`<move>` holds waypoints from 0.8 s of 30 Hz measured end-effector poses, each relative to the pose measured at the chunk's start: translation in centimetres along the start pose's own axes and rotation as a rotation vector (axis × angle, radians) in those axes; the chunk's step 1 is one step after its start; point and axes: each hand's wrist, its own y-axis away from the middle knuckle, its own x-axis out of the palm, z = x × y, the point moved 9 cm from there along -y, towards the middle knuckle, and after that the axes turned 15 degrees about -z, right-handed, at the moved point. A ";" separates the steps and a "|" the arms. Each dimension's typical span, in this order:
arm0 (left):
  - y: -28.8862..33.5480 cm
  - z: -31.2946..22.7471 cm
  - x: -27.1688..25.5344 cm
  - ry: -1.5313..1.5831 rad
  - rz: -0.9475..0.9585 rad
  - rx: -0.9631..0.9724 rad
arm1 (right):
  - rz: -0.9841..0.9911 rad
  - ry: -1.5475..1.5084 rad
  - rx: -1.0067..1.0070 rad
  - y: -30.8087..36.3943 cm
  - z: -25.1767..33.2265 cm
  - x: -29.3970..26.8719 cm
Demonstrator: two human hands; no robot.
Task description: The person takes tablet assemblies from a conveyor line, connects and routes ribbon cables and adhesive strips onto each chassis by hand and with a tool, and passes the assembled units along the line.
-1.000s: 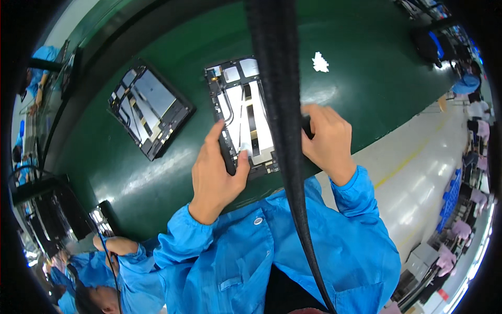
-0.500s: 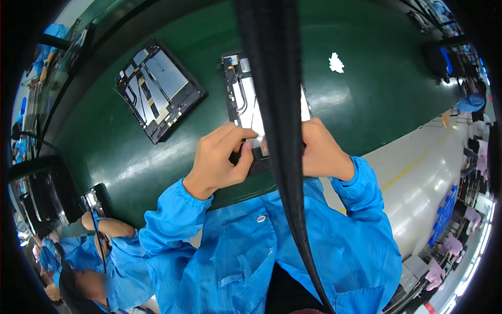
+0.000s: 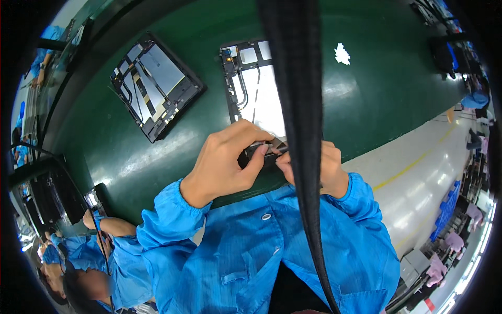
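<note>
We have both hands at the near edge of an opened tablet [image 3: 256, 94] that lies flat on the green tabletop [image 3: 366, 104], its back cover off and its pale inner plate and dark frame showing. Our left hand [image 3: 225, 167] curls over the tablet's lower edge, its fingers [image 3: 260, 152] closed in a pinch on a small dark part [image 3: 272, 149] there. Our right hand [image 3: 327, 170] meets it from the other side, fingertips pressed to the same part; a dark strap [image 3: 298, 131] hanging before the camera hides much of it. A second opened tablet [image 3: 154, 83] lies tilted, well apart to the left. A small white scrap [image 3: 341, 54] rests beyond. Another person in a blue coat [image 3: 120, 261] stands at lower left
</note>
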 end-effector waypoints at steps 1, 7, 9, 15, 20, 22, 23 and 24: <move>-0.1 -0.3 0.0 -0.003 0.012 0.030 | -0.001 0.003 0.004 0.0 0.1 -0.1; -0.4 -0.4 0.6 0.022 0.065 0.047 | -0.044 -0.054 0.075 -0.1 -0.2 -0.6; -0.7 -0.3 0.7 0.011 0.069 0.058 | -0.014 0.013 -0.001 -0.1 0.1 -0.5; -1.0 0.0 0.6 0.008 0.146 0.040 | 0.033 -0.063 0.054 -0.2 -0.4 -0.7; -0.6 0.9 0.5 -0.070 0.108 -0.004 | 0.064 -0.160 0.112 -1.5 0.0 -0.7; 0.0 2.0 -0.2 -0.069 -0.095 0.001 | 0.060 -0.161 0.144 -1.8 -0.1 -0.5; 0.4 3.1 0.2 -0.065 -0.088 -0.004 | 0.048 -0.136 0.208 -1.8 -1.0 -0.5; 0.7 1.3 -0.2 -0.102 -0.143 0.267 | 0.037 -0.115 0.262 -2.0 -1.5 -0.5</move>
